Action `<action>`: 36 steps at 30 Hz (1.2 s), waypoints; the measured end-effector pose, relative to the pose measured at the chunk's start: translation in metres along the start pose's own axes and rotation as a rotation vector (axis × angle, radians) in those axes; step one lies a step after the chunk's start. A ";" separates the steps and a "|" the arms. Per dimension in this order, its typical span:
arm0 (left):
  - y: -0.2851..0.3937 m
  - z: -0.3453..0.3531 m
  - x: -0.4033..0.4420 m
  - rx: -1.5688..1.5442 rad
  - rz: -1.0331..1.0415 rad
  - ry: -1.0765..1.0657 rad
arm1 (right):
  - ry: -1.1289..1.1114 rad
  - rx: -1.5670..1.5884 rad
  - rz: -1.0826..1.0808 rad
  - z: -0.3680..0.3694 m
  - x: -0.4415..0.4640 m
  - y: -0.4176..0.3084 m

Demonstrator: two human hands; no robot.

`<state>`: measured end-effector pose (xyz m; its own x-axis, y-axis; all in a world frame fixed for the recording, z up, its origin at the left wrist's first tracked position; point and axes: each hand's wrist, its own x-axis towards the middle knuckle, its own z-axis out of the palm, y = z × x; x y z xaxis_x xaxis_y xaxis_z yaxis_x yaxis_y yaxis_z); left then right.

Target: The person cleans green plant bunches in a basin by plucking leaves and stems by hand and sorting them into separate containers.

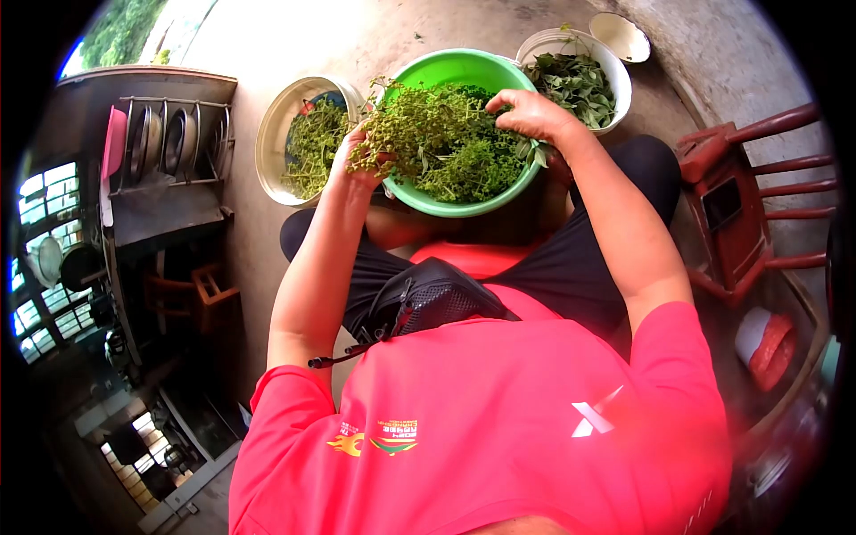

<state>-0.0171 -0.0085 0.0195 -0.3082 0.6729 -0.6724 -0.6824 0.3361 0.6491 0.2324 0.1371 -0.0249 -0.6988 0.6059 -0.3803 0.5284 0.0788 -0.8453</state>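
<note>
My left hand (358, 159) is closed round a bunch of green sprigs (397, 125) with small berry-like clusters. It holds them over the left side of a green basin (446, 69). More loose green sprigs (473, 169) fill the basin below. Above the basin's right side is my right hand (535, 116), its thumb and fingers curled together. Whatever sits between those fingertips is too small to make out. A few green leaves (538, 153) show just under the right wrist, at the basin's rim.
Left of the basin stands a pale bucket (270, 134) holding more sprigs. To the right, a white bucket (622, 89) contains dark green leaves, with a white bowl (621, 37) behind it. A reddish wooden chair (736, 214) stands at right; a dish rack (174, 143) is at left.
</note>
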 end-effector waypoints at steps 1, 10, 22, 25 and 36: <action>0.000 -0.005 0.003 0.001 -0.001 0.000 | -0.080 0.019 0.019 0.006 -0.006 -0.006; 0.033 -0.029 -0.011 -0.344 -0.068 -0.447 | 0.157 -0.025 -0.031 0.005 0.000 -0.003; 0.089 -0.091 -0.033 -0.251 0.309 -0.457 | 0.193 0.033 -0.075 0.011 0.003 0.002; 0.111 -0.100 -0.044 -0.247 0.469 -0.332 | 0.201 -0.014 -0.072 0.011 0.001 0.000; 0.069 -0.184 0.020 1.120 0.489 0.727 | 0.217 -0.024 -0.091 0.012 0.009 0.007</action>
<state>-0.1928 -0.0930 -0.0147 -0.8571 0.5034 -0.1098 0.3610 0.7387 0.5692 0.2242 0.1336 -0.0389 -0.6254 0.7513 -0.2107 0.4810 0.1586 -0.8623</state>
